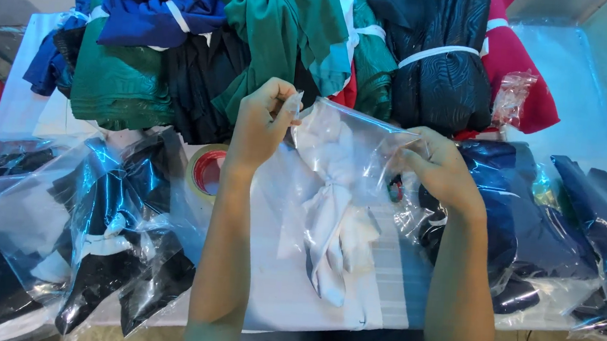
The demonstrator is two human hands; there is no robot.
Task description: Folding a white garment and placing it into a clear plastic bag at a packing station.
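You have one view only, from the camera on your head, looking steeply down and forward over your own forearms. It sits close: your left hand (262, 127) and right hand (444, 174) fill the middle of the frame, and your arms run off the bottom edge. The worktop (395, 288) lies straight beneath them, cut by the frame left and right. Beyond your hands the view reaches only to the tied cloth bundles (278, 37) at the top edge.
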